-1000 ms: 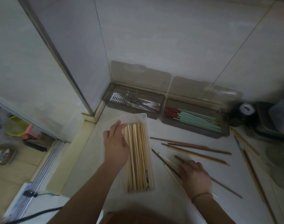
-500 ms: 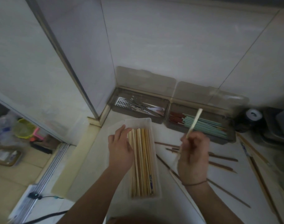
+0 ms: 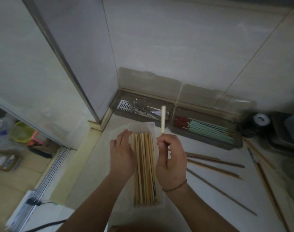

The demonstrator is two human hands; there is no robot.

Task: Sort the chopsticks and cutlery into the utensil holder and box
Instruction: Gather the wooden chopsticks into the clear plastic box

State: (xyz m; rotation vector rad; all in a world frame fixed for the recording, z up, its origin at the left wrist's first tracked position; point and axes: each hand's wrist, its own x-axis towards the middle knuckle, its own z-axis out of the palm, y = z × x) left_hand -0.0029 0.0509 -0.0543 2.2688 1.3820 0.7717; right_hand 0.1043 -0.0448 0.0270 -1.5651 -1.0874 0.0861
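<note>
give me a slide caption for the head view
Right hand lifts a pale chopstick over the clear box, left hand steadying it.

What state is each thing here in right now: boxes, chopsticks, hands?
Clear box: open, packed with pale chopsticks.
Pale chopstick: held upright above the box.
Right hand: grips that chopstick.
Left hand: open, resting at the box's edge.
Two grey trays: lids up, filled.
Dark chopsticks: loose on the counter.

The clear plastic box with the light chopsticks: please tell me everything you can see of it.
The clear plastic box is long, narrow, translucent and open-topped. It lies flat on the pale counter, its far end towards the wall. Light wooden chopsticks lie lengthwise inside. The left hand rests on its left edge.
</note>
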